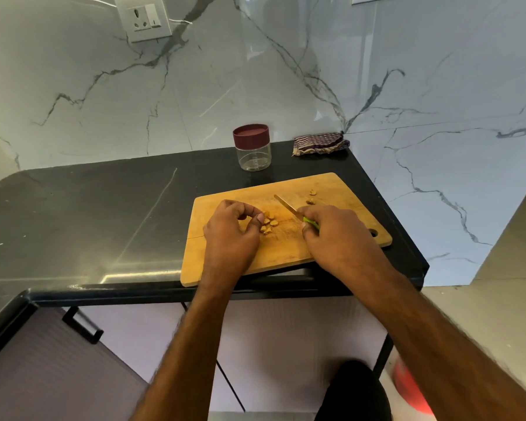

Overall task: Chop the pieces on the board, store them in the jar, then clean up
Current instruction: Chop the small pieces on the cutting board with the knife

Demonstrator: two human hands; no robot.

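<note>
A wooden cutting board point(340, 189) lies on the black counter, its near edge overhanging the front. Several small tan pieces point(269, 223) sit in a cluster at the board's middle, and two more pieces point(312, 197) lie apart toward the back right. My left hand point(231, 229) rests on the board with curled fingertips and thumb touching the cluster. My right hand point(334, 235) grips a green-handled knife point(287, 205), the blade pointing back-left just above the board beside the cluster. A clear jar point(254, 154) with a maroon lid on stands behind the board.
A folded striped cloth point(321, 144) lies in the back right corner of the counter point(104, 214). Marble walls enclose the counter at the back and right. A wall socket point(143, 19) is high on the left. Below are cabinet fronts and a red object point(407, 387) on the floor.
</note>
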